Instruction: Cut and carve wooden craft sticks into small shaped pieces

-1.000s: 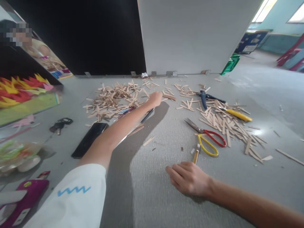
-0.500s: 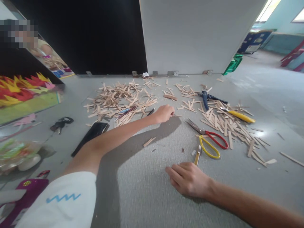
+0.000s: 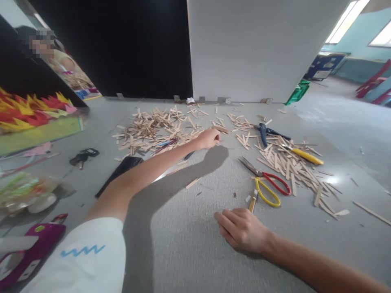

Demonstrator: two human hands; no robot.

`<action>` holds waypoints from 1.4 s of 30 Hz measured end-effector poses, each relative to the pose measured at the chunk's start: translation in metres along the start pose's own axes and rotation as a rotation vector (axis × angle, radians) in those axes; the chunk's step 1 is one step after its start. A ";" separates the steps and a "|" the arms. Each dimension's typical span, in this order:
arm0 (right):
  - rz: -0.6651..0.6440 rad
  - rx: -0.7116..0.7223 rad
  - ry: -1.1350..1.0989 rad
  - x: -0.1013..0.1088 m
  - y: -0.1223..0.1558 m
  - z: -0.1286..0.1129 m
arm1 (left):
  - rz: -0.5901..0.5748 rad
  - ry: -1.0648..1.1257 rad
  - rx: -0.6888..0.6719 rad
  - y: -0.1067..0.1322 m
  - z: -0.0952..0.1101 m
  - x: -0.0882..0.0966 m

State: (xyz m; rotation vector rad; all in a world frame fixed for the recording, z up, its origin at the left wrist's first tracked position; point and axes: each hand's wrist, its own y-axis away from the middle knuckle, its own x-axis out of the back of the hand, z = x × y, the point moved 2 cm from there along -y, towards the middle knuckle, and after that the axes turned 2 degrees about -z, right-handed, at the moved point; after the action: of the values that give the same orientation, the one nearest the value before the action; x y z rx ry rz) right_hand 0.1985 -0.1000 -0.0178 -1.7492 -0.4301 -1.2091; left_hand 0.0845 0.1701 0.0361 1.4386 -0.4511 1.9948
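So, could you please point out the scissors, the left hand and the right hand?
Scissors [image 3: 259, 174], head view, on the pivot.
Left hand [image 3: 209, 138], head view, back of the hand.
Right hand [image 3: 243, 229], head view, back of the hand.

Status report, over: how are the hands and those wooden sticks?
Left hand curled beside wooden sticks. Right hand curled on grey surface; both grips unclear. Sticks lie in loose heaps; scissors between right hand and right heap.

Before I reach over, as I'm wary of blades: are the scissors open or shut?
The scissors look shut or nearly so: their blades form one narrow taper.
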 end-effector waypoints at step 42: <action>-0.020 -0.008 -0.018 0.007 -0.001 -0.002 | -0.251 -0.080 -0.062 0.172 0.028 -0.041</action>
State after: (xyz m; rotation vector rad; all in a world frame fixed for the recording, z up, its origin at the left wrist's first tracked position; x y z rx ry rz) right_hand 0.1999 -0.1028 -0.0113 -1.7673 -0.4552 -1.2111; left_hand -0.0010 0.0129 0.0220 1.4627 -0.3451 1.7165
